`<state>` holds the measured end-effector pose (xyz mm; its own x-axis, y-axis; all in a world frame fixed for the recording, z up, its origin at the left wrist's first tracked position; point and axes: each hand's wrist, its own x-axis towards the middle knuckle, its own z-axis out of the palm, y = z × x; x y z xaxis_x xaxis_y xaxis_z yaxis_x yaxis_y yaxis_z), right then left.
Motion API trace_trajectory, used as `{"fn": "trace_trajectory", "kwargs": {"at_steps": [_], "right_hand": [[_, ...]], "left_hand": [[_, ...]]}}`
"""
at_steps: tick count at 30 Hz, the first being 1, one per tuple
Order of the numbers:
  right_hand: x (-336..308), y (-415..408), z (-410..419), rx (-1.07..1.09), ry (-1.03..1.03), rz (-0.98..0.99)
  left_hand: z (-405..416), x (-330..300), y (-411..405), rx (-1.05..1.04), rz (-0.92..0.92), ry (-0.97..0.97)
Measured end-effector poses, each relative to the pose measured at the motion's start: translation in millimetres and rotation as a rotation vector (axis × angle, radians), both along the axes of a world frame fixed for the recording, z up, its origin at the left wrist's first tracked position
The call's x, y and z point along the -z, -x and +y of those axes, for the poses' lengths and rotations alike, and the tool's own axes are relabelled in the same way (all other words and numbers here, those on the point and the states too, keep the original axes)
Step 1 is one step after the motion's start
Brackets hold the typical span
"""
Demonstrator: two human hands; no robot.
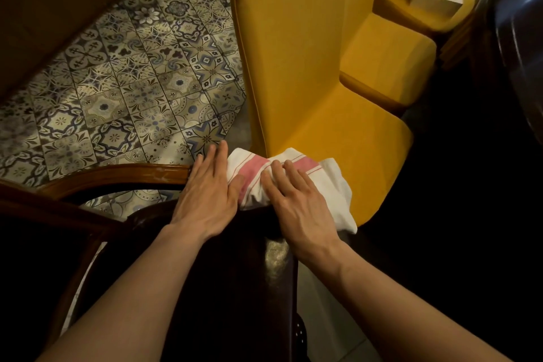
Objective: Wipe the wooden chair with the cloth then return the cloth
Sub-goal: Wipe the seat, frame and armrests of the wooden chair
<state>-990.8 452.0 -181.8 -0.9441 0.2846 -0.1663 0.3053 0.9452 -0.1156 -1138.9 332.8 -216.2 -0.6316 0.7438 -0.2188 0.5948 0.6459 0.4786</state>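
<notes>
Setting: patterned blue-grey tiled floor (pixel 117 91), mustard upholstered chairs (pixel 308 67) beyond.
Item: white cotton cloth with pink stripe (pixel 293 176), bunched on dark glossy wooden chair (pixel 223 273), at its top edge.
Handling (judged): light, limp, non-slip; pinch bunched middle.
Left hand (pixel 208 194): flat, fingers together, thumb on cloth edge.
Right hand (pixel 296 203): flat, fingers spread, pressing cloth.

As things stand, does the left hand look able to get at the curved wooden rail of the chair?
Probably yes. The left hand lies flat right at the end of the curved wooden rail, fingers open, and nothing sits between them; the cloth lies on its other side.
</notes>
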Motion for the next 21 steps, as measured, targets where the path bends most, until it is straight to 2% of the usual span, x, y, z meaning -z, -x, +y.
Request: {"fn": "trace_trajectory", "kwargs": {"at_steps": [4,8,10,14,17,21], "right_hand": [[-1,-3,3,-0.011,0.037,0.029],[-6,-3,10,0.019,0.152,0.131],[-9,-4,13,0.097,0.260,0.182],[-12,-5,19,0.266,0.435,0.240],[-16,-6,25,0.276,0.481,0.282],[-22,-5,26,0.242,0.480,0.343]], "left_hand": [[-3,-7,0,-0.005,-0.060,-0.050],[-2,-20,-21,0.227,0.177,-0.132],[6,-23,-39,0.333,0.173,-0.126],[32,-22,-63,0.251,0.137,-0.103],[46,-29,-69,0.173,0.110,-0.180],[43,-44,-63,0.189,0.149,-0.222]]}}
